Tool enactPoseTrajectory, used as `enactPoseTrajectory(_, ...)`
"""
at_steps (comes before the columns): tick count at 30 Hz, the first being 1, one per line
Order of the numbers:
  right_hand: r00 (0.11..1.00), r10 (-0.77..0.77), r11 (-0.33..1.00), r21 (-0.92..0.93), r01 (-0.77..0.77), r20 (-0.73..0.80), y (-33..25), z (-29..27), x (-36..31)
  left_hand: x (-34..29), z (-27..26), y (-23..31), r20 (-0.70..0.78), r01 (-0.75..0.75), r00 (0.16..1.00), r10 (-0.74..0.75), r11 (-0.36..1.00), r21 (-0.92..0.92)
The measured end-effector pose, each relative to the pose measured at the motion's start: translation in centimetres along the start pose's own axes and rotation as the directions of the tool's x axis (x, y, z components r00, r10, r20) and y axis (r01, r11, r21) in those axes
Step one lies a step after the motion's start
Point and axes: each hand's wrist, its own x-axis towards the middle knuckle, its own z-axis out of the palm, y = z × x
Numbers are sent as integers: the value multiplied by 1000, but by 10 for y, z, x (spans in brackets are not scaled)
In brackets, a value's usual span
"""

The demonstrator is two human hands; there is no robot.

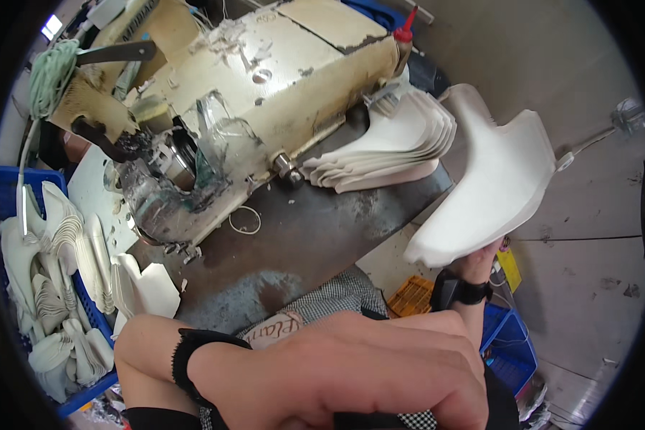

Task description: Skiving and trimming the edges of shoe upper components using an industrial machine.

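Note:
My right hand [478,262], with a dark watch on its wrist, grips the lower edge of a white shoe upper piece [491,183] at the right. The piece stands raised beyond the table's edge and hides most of those fingers. Close in front at the bottom is my left hand [351,365], a black band round its wrist. Its fingers are curled under, so whatever they may hold is hidden. A fanned stack of similar white pieces [387,150] lies on the dark worktable [301,229], beside a worn cream industrial machine [279,72].
At the left stands a blue basket [86,394] filled with white pieces. Another blue bin [509,347] and an orange crate [411,295] sit low on the right. A red-tipped bottle [405,36] is behind the machine. A thin ring [245,220] lies on the table.

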Motion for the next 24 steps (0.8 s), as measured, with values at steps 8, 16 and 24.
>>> enactPoseTrajectory(8,949,-61,911,-407,-73,-308,18,-12,44,10,-70,9,-44,194,970,-238,653,732)
enactPoseTrajectory(16,945,-40,560,-791,-248,-324,79,27,56,10,-147,-70,-250,230,953,-169,-127,965)
enactPoseTrajectory(24,925,96,-156,-912,379,368,107,62,68,10,-169,-90,-359,335,905,-227,-138,932)
